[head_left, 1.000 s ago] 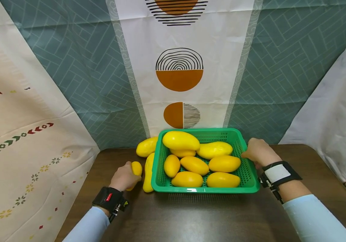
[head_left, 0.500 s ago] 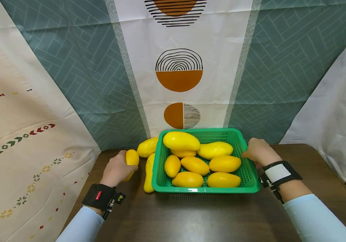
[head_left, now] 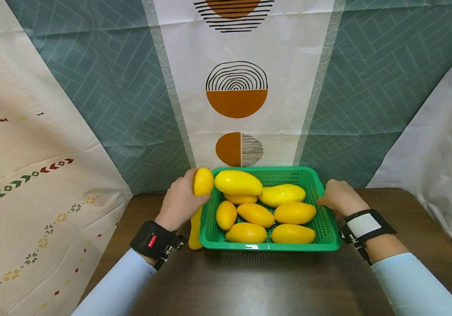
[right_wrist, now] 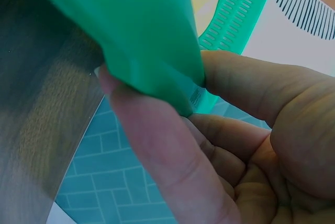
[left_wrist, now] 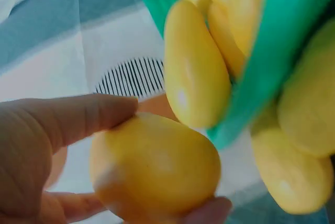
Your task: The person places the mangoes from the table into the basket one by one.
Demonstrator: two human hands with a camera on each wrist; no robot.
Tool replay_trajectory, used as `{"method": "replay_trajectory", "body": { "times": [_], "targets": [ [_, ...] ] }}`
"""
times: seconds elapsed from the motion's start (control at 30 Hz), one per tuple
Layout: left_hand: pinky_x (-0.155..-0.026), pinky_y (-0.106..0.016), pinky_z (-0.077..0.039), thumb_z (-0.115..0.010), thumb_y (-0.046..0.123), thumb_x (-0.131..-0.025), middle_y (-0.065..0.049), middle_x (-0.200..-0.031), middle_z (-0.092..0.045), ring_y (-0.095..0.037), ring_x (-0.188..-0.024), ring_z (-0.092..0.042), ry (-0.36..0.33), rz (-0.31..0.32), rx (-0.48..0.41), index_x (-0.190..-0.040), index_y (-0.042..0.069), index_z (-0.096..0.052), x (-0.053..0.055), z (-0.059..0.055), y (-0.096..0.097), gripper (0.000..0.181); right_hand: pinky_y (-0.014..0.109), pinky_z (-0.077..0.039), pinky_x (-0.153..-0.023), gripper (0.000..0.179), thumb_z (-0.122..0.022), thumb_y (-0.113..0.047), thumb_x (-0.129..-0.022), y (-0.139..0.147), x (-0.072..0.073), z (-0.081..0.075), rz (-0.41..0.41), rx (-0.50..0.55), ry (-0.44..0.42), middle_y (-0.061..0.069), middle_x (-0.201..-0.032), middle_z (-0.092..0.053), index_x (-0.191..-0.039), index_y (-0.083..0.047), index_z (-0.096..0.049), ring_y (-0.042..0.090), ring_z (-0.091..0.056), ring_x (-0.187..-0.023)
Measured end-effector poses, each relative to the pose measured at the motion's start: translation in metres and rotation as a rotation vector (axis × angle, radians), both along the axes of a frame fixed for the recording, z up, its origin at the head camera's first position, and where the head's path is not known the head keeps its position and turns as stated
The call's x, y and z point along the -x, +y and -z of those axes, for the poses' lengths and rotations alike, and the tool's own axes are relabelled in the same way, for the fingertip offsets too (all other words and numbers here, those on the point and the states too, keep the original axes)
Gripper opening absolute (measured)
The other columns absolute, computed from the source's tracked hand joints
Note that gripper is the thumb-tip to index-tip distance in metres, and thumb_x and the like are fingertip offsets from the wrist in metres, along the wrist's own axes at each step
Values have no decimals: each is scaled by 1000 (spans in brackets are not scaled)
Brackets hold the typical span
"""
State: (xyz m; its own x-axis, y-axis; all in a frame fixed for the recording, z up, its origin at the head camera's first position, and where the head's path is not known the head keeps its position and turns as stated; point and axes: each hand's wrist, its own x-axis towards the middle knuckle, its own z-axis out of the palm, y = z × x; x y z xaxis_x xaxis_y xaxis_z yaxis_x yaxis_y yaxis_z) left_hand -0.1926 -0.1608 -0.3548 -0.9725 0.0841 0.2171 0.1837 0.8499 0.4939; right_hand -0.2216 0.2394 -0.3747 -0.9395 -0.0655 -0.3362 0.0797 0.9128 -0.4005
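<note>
My left hand [head_left: 180, 199] grips a yellow mango [head_left: 203, 182], held up at the back left corner of the green plastic basket [head_left: 269, 247]. In the left wrist view, thumb and fingers wrap the sides of this mango [left_wrist: 157, 166]. Several mangoes lie inside the basket, one large mango [head_left: 238, 182] resting on top of another at the back left. My right hand [head_left: 341, 198] pinches the basket's right rim; the right wrist view shows thumb and fingers around the green rim [right_wrist: 146, 41]. Left of the basket, a long mango [head_left: 195, 232] lies on the table, partly hidden by the left hand.
The dark wooden table [head_left: 257, 285] carries the basket near its back edge. Behind it hangs a patterned cloth [head_left: 131, 109], with a cream cloth [head_left: 24, 197] at the left. In the left wrist view, two mangoes [left_wrist: 293, 174] lie outside the basket wall.
My left hand has lifted its mango off the table, first up and slightly left, then right to the basket's back left corner. The right hand stays on the rim.
</note>
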Motion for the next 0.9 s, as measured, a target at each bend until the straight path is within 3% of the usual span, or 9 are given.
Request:
{"method": "replay_trajectory", "body": {
  "times": [0.23, 0.43, 0.7, 0.9],
  "targets": [
    [-71, -32, -46, -73, 29, -76, -3, -113, -51, -17, -91, -49, 13, 105, -20, -139, 16, -38, 10, -1, 39, 73, 31, -49, -47, 26, -60, -18, -87, -1, 1, 1, 3, -5, -4, 15, -69, -53, -86, 5, -49, 23, -57, -48],
    [-68, -29, -44, -74, 33, -76, 4, -106, -52, -13, -87, -48, -19, 200, 24, -137, 21, -41, 13, 2, 63, 70, 33, -50, -49, 25, -61, -19, -87, -1, 2, 2, 2, -17, -6, 14, -67, -53, -84, 4, -50, 22, -57, -48],
    [-56, -34, -41, -73, 45, -76, 0, -108, -58, -15, -79, -52, -66, 182, 277, -139, 25, -40, 15, 10, 82, 73, 31, -49, -47, 27, -61, -19, -86, 0, 3, 3, -4, -8, 6, 13, -69, -54, -86, 5, -51, 22, -57, -48],
    [-51, -32, -41, -72, 43, -77, 0, -101, -60, -16, -73, -53, -99, 204, 324, -138, 22, -41, 18, 19, 92, 72, 30, -49, -46, 27, -62, -19, -86, 0, 2, 4, -3, -20, 14, 14, -70, -53, -86, 6, -50, 21, -57, -47]
  ]
}}
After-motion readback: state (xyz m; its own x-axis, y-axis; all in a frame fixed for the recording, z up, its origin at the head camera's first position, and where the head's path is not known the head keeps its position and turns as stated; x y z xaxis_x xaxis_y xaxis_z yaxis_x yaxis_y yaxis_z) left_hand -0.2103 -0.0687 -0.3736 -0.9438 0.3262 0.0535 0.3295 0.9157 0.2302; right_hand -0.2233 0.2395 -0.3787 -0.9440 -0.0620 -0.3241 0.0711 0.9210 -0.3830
